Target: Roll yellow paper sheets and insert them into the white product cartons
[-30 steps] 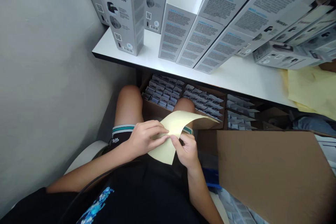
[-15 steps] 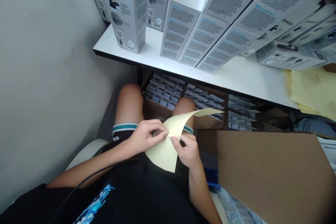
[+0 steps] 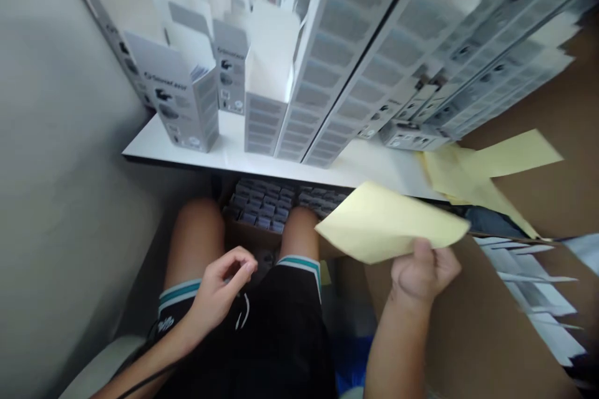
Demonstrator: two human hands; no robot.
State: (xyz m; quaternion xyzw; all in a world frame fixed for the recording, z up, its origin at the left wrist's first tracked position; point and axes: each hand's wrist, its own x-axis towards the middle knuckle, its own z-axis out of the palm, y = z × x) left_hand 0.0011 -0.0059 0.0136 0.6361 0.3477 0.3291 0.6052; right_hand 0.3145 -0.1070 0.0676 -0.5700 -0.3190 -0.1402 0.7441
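My right hand [image 3: 423, 274] grips a pale yellow sheet [image 3: 388, 221] by its near edge, lifted off to the right of my knees and below the table edge. My left hand [image 3: 219, 290] hovers over my left thigh with the fingers curled and thumb and forefinger pinched together. What they pinch is too small to make out. I sit with bare knees and black shorts [image 3: 262, 336] under a white table [image 3: 234, 153].
Tall grey-and-white product boxes [image 3: 327, 56] stand and lean on the table. More yellow sheets [image 3: 472, 171] lie at its right end. A carton of small dark packets [image 3: 269, 202] sits under the table. A brown cardboard flap [image 3: 472, 324] is on the right. A grey wall [image 3: 60, 187] closes the left.
My right hand has carried the yellow sheet away from my lap, up and to the right. My left hand has let go of it and stays pinched over my thigh. The view has tilted up.
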